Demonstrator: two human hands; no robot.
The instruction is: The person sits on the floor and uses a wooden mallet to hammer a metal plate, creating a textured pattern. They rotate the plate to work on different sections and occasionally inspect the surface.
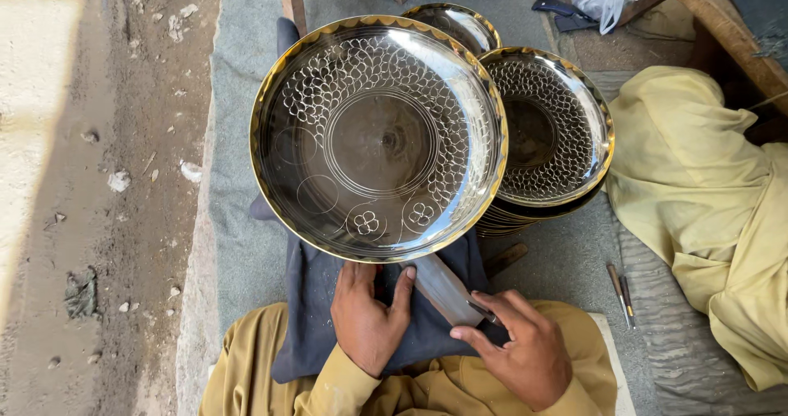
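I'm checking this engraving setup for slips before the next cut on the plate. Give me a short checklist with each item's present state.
1. Big brass-rimmed plate is propped on the dark cloth over the lap: ok.
2. Left hand steadies things below the plate's lower rim, fingers spread on the cloth: ok.
3. Right hand has a grip on the slim metal tool: ok.
4. Tool tip is on the plate: not ok, it sits below the rim.
5. Finished plates are stacked clear on the right: ok, though the big plate overlaps them.
6. Tool tip is sharp: cannot tell.
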